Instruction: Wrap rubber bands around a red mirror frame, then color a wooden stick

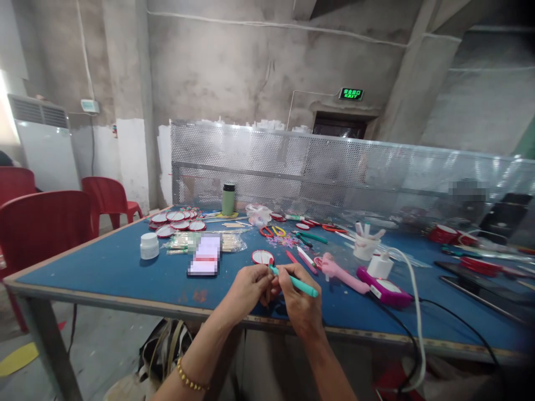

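My right hand (297, 301) is closed around a teal marker pen (304, 287), whose tip points left toward my other hand. My left hand (249, 285) is closed in a pinch right beside that tip. A small red piece (271, 261) shows at its fingertips, but what it belongs to is too small to make out. Just beyond the fingers lies a round white disc with a red rim (262, 257). Pink and white pens (307, 259) rest to the right of it.
A phone (204, 255), a white jar (149, 246) and several red-rimmed discs (179, 225) lie left. Scissors (272, 231) and a green bottle (228, 199) stand farther back. Rightward are a pink glue gun (343, 274), a purple device (384, 291), cables and a cup of pens (365, 247).
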Action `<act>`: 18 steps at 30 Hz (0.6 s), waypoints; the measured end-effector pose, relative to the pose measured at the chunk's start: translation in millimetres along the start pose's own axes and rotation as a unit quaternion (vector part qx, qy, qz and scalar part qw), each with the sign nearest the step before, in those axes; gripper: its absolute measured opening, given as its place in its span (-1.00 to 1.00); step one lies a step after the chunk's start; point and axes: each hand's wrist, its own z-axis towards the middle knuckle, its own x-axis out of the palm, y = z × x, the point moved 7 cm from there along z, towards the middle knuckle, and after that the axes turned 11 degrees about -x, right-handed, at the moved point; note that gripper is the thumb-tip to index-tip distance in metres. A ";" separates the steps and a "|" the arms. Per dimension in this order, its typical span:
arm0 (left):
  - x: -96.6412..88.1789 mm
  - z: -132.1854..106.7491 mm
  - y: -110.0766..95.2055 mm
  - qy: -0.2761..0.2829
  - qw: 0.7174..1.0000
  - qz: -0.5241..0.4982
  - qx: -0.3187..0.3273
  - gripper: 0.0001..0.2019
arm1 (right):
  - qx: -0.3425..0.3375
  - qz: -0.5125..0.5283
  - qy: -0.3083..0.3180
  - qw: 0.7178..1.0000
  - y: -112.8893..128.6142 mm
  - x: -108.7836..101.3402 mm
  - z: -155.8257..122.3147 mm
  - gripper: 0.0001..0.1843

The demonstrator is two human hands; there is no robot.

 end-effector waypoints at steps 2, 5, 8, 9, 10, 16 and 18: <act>-0.1 0.2 0.0 0.000 1.000 0.000 0.000 -0.72 | 0.001 -0.002 -0.002 1.000 0.1 -0.5 -0.1 -0.77; 0.2 0.6 0.8 0.003 1.000 -0.002 0.003 -0.72 | 0.003 -0.005 -0.009 1.000 0.6 -1.9 -0.2 -0.77; 0.5 0.6 1.9 0.005 1.000 -0.004 0.002 -0.71 | 0.006 0.000 -0.008 1.000 1.4 -1.7 -0.2 -0.77; 0.7 0.6 2.2 0.006 1.000 -0.006 0.002 -0.71 | 0.009 0.002 -0.006 1.000 1.6 -1.4 -0.2 -0.77; 0.9 0.6 2.2 0.007 1.000 -0.009 0.001 -0.71 | 0.011 0.003 -0.004 1.000 2.0 -1.2 0.0 -0.76; 1.0 1.6 -0.3 0.005 1.000 -0.009 0.000 -0.69 | 0.013 0.007 -0.002 1.000 5.0 -1.2 1.9 -0.75; 0.8 1.6 -1.2 0.003 1.000 -0.009 -0.003 -0.68 | 0.016 0.011 -0.001 1.000 4.5 -0.7 2.2 -0.75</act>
